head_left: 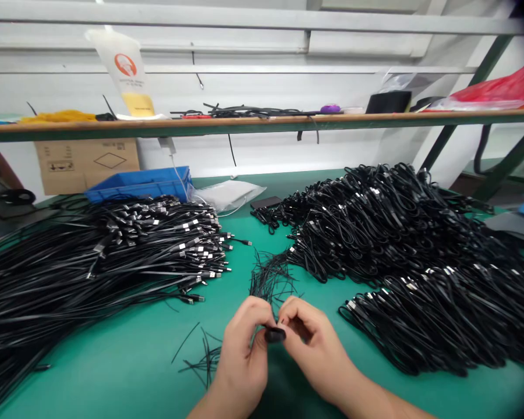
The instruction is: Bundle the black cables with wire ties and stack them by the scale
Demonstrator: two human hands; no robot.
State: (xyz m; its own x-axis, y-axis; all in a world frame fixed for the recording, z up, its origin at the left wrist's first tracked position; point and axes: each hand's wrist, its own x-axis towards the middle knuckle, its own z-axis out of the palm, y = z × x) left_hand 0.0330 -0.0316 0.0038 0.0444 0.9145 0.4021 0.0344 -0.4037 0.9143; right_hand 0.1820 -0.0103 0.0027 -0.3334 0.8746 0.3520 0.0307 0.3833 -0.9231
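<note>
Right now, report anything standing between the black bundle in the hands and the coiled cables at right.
Only the right hand, close beside the black bundle; past it, green tabletop shows up to the coiled cables, with nothing visible in the way.

Fingers (254,313) hide most of the held cable (275,335); the side edges crop the long cables (113,273) and red bag (502,86)
</note>
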